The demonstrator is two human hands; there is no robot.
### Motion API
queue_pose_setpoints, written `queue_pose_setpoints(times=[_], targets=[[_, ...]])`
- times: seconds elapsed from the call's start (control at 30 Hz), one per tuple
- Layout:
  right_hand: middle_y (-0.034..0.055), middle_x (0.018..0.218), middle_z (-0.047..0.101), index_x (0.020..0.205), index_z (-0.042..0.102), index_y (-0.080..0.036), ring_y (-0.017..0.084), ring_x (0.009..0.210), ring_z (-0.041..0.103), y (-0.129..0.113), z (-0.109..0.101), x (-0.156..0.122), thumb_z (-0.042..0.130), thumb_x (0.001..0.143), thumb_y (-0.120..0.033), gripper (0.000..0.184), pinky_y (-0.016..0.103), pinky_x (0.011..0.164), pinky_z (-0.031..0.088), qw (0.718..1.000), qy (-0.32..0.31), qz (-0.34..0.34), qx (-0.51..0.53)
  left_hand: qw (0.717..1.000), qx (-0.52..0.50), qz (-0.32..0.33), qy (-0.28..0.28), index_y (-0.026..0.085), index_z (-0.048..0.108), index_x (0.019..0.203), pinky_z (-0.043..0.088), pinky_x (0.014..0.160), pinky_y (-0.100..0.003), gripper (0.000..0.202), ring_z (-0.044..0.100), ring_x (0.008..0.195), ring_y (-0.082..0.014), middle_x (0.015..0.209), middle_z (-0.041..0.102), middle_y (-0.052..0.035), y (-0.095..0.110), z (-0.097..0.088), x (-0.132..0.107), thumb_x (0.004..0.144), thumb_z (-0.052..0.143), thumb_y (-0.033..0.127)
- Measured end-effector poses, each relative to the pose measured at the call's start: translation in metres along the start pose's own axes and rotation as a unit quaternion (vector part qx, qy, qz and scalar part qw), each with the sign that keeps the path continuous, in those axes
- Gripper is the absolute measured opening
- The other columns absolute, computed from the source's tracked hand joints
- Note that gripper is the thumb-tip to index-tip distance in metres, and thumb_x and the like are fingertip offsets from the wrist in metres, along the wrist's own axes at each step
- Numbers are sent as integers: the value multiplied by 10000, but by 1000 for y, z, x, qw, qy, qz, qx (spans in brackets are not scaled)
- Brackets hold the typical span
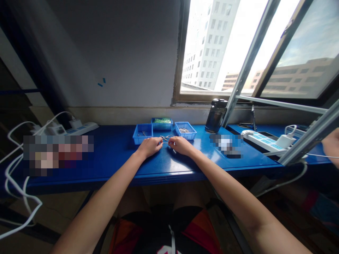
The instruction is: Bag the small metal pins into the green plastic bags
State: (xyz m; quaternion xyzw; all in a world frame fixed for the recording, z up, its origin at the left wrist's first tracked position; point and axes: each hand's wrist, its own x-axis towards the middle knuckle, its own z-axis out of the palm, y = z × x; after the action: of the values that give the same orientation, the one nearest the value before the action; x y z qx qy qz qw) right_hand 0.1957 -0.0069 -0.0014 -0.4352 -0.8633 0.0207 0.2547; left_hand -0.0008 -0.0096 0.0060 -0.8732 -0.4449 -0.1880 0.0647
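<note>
My left hand and my right hand are close together over the blue table, fingertips pinched and facing each other. A thin, light metal piece spans the small gap between them; its exact kind is too small to tell. Just beyond the fingers lies a loose pile of slim metal pieces. To the left, a blue bin holds a few dark slim pieces. Beyond my right hand, another blue bin contains many small metallic pieces.
A third blue bin with green contents stands behind. At right are a black bottle, a metal frame post and a white power strip. White cables hang at left. Another person's arm shows at far right.
</note>
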Motion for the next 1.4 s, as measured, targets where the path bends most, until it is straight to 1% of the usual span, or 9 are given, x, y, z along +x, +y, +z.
queue_pose_setpoints(times=[0.13,0.3,0.43,0.57,0.93,1.07,1.23,1.3,1.4], targets=[[22,754,616,825,640,-173,92,641,504,1,1,0,534,791,-184,112,187,600,343,1000,5,-3,3,1000,-12,11,3,210,592,909,418,598,-247,224,618,698,-190,780,656,-31,0,1,0,846,410,324],[25,755,627,859,641,-168,89,630,516,-1,0,0,528,817,-226,134,183,600,357,999,15,-18,23,998,-36,44,13,214,596,951,432,629,-237,240,611,729,-168,849,646,-26,0,0,0,843,421,337],[45,841,655,904,642,-168,108,714,564,-3,0,0,511,837,-228,159,193,657,386,999,17,-33,38,997,-40,64,23,238,580,1040,438,634,-232,275,613,761,-162,905,635,-14,1,0,0,849,409,338],[55,884,662,918,638,-166,128,785,585,-4,0,0,497,853,-257,180,204,697,396,998,18,-39,49,996,-36,75,26,243,583,1044,442,638,-231,277,613,761,-156,922,627,-10,0,2,0,854,401,330],[39,801,640,877,629,-160,104,713,552,-6,0,-1,499,853,-264,168,187,641,359,999,3,-31,37,996,-24,82,27,231,572,1033,445,661,-227,250,610,800,-157,960,606,-17,4,-2,-1,844,416,282],[30,749,623,833,628,-157,98,673,529,-7,-1,-1,498,851,-258,166,187,619,341,999,-3,-28,22,995,-26,85,38,218,572,971,436,641,-225,206,608,770,-150,956,605,-18,7,-4,-2,828,434,274],[27,742,620,863,638,-167,89,629,507,-6,-2,-1,510,838,-247,153,188,598,337,1000,-1,-11,14,997,-30,65,35,194,554,879,419,598,-221,134,604,693,-147,850,632,-17,9,-5,-3,776,483,244],[29,747,621,866,640,-168,90,636,511,-6,-1,-1,510,837,-250,157,189,606,343,1000,1,-9,15,998,-27,54,27,195,552,869,419,600,-228,132,608,685,-156,808,639,-16,8,-4,-2,782,475,256],[27,746,622,884,634,-173,90,631,515,-5,-1,-1,501,842,-275,173,189,604,350,1000,4,-6,20,998,-26,46,24,204,551,870,427,626,-246,152,616,704,-172,809,646,-16,5,-2,-1,810,441,289]])
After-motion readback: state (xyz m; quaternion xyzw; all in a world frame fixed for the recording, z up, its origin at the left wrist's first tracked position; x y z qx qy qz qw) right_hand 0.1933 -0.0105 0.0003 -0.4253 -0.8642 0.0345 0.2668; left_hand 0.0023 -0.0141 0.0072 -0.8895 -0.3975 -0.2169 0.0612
